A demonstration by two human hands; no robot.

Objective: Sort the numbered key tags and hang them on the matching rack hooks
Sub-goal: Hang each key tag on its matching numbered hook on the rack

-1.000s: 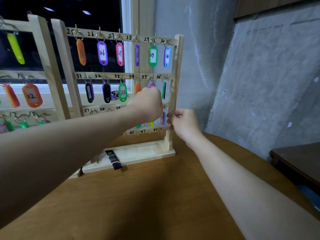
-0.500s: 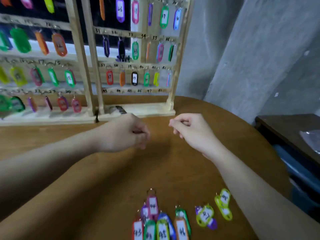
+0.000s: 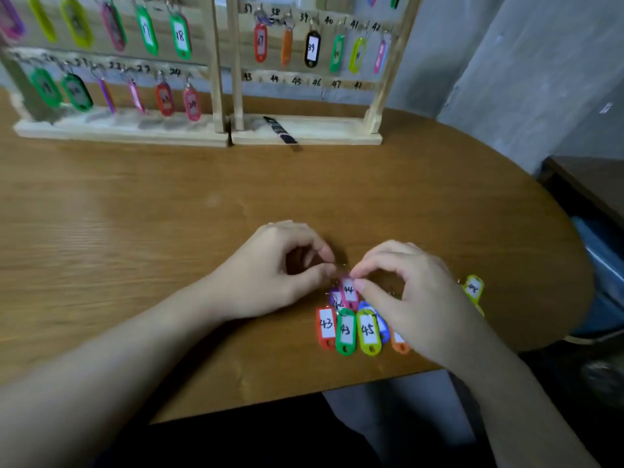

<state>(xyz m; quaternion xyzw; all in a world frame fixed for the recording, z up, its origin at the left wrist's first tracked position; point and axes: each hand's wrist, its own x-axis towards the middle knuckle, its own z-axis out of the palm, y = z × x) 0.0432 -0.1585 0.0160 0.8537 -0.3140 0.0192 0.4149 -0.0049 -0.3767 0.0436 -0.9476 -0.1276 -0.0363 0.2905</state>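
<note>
A pile of numbered key tags lies near the table's front edge: a red 43 [image 3: 326, 327], a green 43 [image 3: 345, 331], a yellow-green 45 [image 3: 368, 331] and a pink 44 [image 3: 349, 292] on top. My right hand [image 3: 410, 298] pinches the pink 44 tag at its upper end. My left hand [image 3: 270, 268] hovers beside it with thumb and forefinger curled at the tag's ring. A yellow tag [image 3: 473, 288] lies apart to the right. Two wooden racks [image 3: 305, 131] stand at the back; the bottom-right row [image 3: 304, 82], marked 43 onward, carries no tags.
A black marker [image 3: 279, 130] lies on the right rack's base. The table's rounded edge [image 3: 540, 211] curves right, with a dark side table [image 3: 587, 184] and grey wall beyond. An orange tag [image 3: 399, 344] is partly hidden under my right hand.
Both hands drew back from the rack to the tag pile at the front of the table. My view tilted down, and my right hand took hold of the pink 44 tag.
</note>
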